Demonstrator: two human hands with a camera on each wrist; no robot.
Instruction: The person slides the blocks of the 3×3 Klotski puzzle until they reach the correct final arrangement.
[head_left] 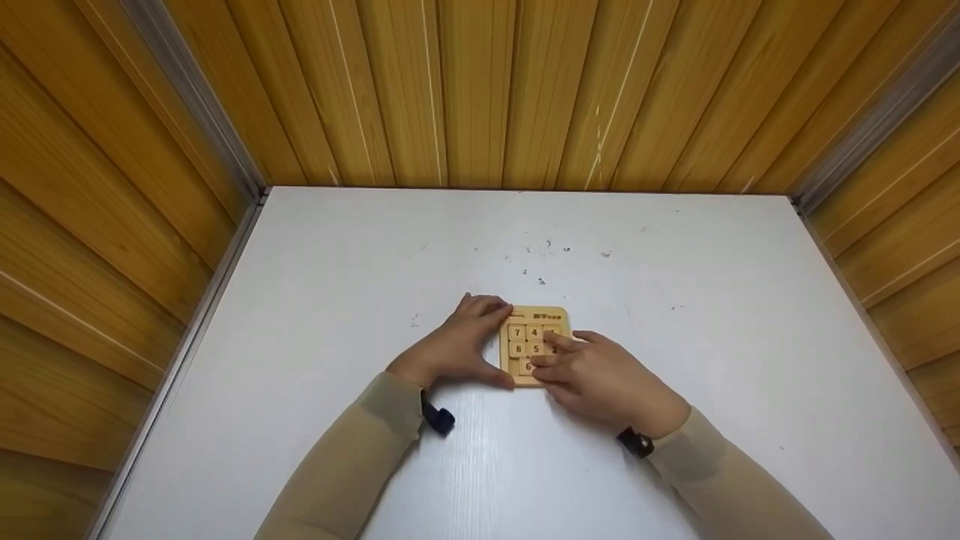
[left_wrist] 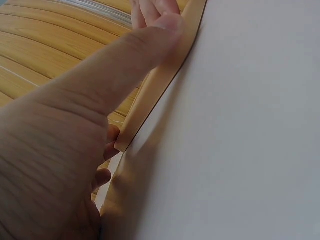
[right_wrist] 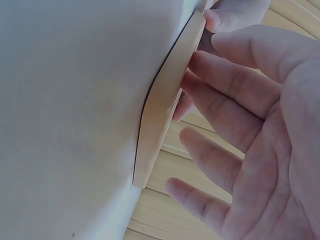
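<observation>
A wooden number slide puzzle (head_left: 505, 341) lies flat on the white table in the head view. Its tiles show 7 and 4 in the top row and 8, 5 and 2 below. In the bottom row, the 6 tile (head_left: 527, 367) stands with a gap to its left. My left hand (head_left: 461, 345) holds the puzzle's left side, thumb at the near corner and fingers at the far corner. Extended fingertips of my right hand (head_left: 600, 375) touch the tiles on the right, partly covering them. Both wrist views show the puzzle's side edge (right_wrist: 160, 100) from low down.
The white table (head_left: 360, 262) stretches around the puzzle, with small dark marks beyond it. Wood-patterned panels (head_left: 480, 90) stand at the back and both sides. Dark straps (head_left: 636, 442) sit at both wrists.
</observation>
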